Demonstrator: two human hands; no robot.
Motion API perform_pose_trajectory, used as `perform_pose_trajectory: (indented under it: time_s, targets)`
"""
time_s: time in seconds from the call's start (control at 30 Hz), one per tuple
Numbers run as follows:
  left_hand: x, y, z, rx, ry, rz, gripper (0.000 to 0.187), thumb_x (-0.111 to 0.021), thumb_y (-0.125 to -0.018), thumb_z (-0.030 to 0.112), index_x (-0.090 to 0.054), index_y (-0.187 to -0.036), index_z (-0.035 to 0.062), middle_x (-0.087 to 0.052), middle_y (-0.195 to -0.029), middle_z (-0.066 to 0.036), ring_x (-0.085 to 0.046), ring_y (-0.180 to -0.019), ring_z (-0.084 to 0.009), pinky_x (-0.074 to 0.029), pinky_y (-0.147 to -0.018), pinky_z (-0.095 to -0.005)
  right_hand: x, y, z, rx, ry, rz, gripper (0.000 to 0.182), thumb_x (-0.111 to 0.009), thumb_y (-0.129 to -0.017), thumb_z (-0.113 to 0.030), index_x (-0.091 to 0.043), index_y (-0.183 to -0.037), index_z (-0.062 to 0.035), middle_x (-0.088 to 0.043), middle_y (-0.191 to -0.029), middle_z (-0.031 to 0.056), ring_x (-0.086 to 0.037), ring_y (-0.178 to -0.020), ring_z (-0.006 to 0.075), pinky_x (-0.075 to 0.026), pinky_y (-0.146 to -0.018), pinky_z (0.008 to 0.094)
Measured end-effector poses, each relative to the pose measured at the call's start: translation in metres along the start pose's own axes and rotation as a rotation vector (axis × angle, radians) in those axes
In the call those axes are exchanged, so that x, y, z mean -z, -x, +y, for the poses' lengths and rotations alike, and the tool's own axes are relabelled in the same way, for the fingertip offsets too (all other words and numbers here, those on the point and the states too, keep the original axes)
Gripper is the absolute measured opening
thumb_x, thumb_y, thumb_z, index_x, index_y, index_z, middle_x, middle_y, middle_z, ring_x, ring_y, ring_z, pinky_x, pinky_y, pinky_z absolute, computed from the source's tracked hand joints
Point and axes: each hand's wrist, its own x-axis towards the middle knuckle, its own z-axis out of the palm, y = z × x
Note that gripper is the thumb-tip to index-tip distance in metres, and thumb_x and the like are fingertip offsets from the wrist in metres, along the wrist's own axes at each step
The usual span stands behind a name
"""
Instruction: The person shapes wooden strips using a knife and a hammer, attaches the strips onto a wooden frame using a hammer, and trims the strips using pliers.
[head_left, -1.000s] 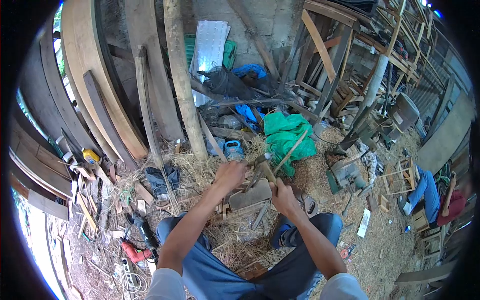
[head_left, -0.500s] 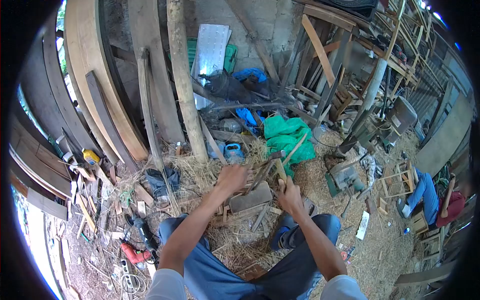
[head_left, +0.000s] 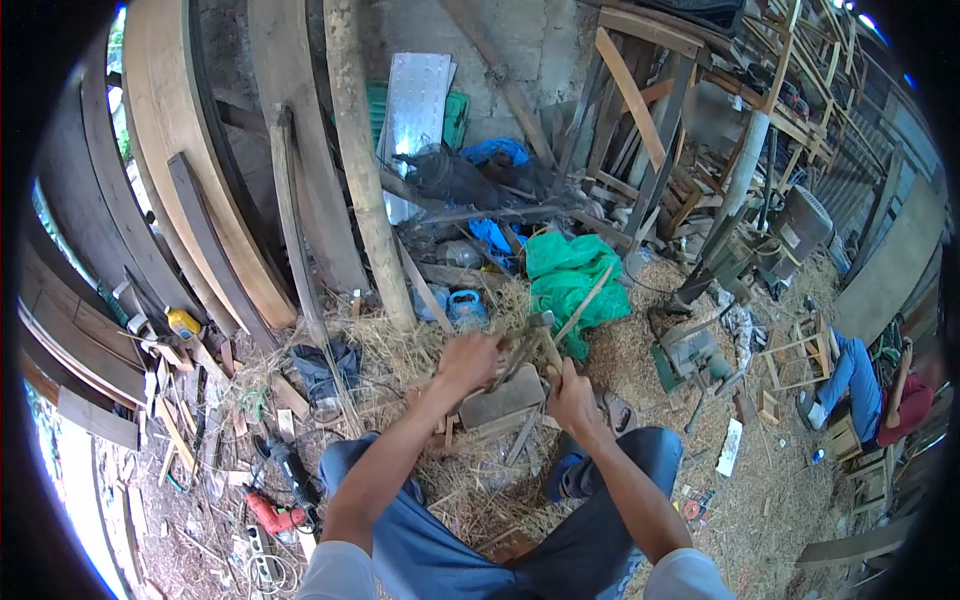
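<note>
My right hand [head_left: 573, 397] is wrapped round the wooden handle of a hammer [head_left: 549, 344], its metal head tipped up and toward the left. Closed fingers of my left hand [head_left: 472, 362] hold a dark, narrow piece [head_left: 517, 354], whose exact kind I cannot make out. The hammer head overlaps the far end of that piece in this view. Just below both hands, between my knees, sits a low block with a flat greyish top [head_left: 503, 397].
Green plastic sheeting [head_left: 575, 275] lies beyond my right hand, with a blue jug [head_left: 467, 308] farther left. Tall boards [head_left: 165, 150] lean at the left. A red power tool [head_left: 273, 513] lies on the shavings. Another person [head_left: 880, 400] sits at the far right.
The hammer has dropped a little and shifted left, closer to the dark piece, and my right hand has moved slightly with it. My left hand keeps its grip in nearly the same place.
</note>
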Motion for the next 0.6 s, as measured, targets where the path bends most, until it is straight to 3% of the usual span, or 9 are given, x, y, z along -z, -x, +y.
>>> perform_pose_trajectory:
  time_s: [0.17,0.23,0.27,0.4,0.47,0.5,0.53,0.6]
  targets:
    - [-0.006,0.0,-0.003,-0.029,0.054,-0.024,0.02,-0.052,-0.084,0.021,-0.061,-0.094,0.0059,-0.062,-0.07,-0.018,-0.062,-0.069,-0.0352,-0.049,-0.057,-0.046,0.016,-0.007,-0.001,0.056,-0.048,0.015,0.028,-0.049,-0.092,-0.025,-0.047,-0.091,0.0036,-0.053,-0.062,0.0317,-0.055,-0.066,0.0491,-0.042,-0.053,0.0527]
    - [-0.001,0.001,0.001,-0.037,0.063,-0.026,0.019,-0.052,-0.085,0.022,-0.061,-0.094,0.0067,-0.062,-0.07,-0.018,-0.062,-0.068,-0.0351,-0.049,-0.058,-0.0463,0.032,-0.01,-0.006,-0.113,-0.246,-0.147,0.032,-0.044,-0.094,-0.03,-0.049,-0.094,0.0017,-0.055,-0.075,0.0312,-0.052,-0.078,0.0487,-0.04,-0.066,0.0525]
    - [-0.002,0.001,0.003,-0.043,0.065,-0.022,0.019,-0.052,-0.085,0.022,-0.061,-0.094,0.0067,-0.062,-0.07,-0.018,-0.062,-0.068,-0.0351,-0.049,-0.058,-0.0463,0.033,-0.01,-0.003,-0.113,-0.242,-0.14,0.032,-0.044,-0.094,-0.03,-0.049,-0.094,0.0017,-0.055,-0.075,0.0312,-0.052,-0.078,0.0487,-0.04,-0.066,0.0525]
    - [0.002,-0.001,0.007,0.019,0.084,-0.053,0.02,-0.05,-0.087,0.023,-0.061,-0.095,0.0082,-0.062,-0.071,-0.018,-0.061,-0.069,-0.0369,-0.049,-0.06,-0.0473,0.032,-0.002,-0.012,-0.056,-0.017,-0.053,0.029,-0.046,-0.093,-0.028,-0.049,-0.094,0.0007,-0.056,-0.068,0.0284,-0.053,-0.073,0.0502,-0.041,-0.06,0.0532]
    - [0.002,0.0,0.001,0.078,0.105,-0.094,0.021,-0.05,-0.087,0.024,-0.061,-0.096,0.0085,-0.062,-0.071,-0.018,-0.061,-0.071,-0.0376,-0.048,-0.062,-0.0477,0.041,-0.003,-0.035,0.067,-0.186,0.199,0.026,-0.048,-0.093,-0.025,-0.048,-0.094,0.0007,-0.055,-0.064,0.0248,-0.056,-0.066,0.0466,-0.043,-0.056,0.0493]
    - [-0.003,0.001,-0.004,0.055,0.12,-0.078,0.022,-0.049,-0.088,0.025,-0.061,-0.098,0.009,-0.062,-0.073,-0.018,-0.06,-0.074,-0.0377,-0.048,-0.065,-0.0477,0.058,-0.005,-0.054,0.03,-0.261,0.169,0.024,-0.047,-0.093,-0.022,-0.047,-0.097,0.0011,-0.055,-0.063,0.0221,-0.058,-0.059,0.041,-0.043,-0.05,0.0438]
    - [-0.005,-0.001,-0.007,0.027,0.136,-0.063,0.023,-0.049,-0.088,0.025,-0.061,-0.1,0.0095,-0.062,-0.076,-0.018,-0.06,-0.077,-0.0378,-0.047,-0.068,-0.0478,0.065,-0.008,-0.063,0.023,-0.263,0.164,0.024,-0.047,-0.093,-0.022,-0.047,-0.097,0.0011,-0.055,-0.063,0.0221,-0.058,-0.059,0.041,-0.043,-0.05,0.0438]
    - [0.002,-0.004,-0.006,0.084,0.142,-0.177,0.025,-0.048,-0.089,0.025,-0.06,-0.105,0.0099,-0.063,-0.081,-0.017,-0.059,-0.082,-0.0367,-0.047,-0.071,-0.0467,0.071,-0.014,-0.073,0.158,-0.323,0.374,0.023,-0.046,-0.093,-0.02,-0.046,-0.1,0.0013,-0.055,-0.06,0.0189,-0.059,-0.054,0.0359,-0.042,-0.046,0.039]
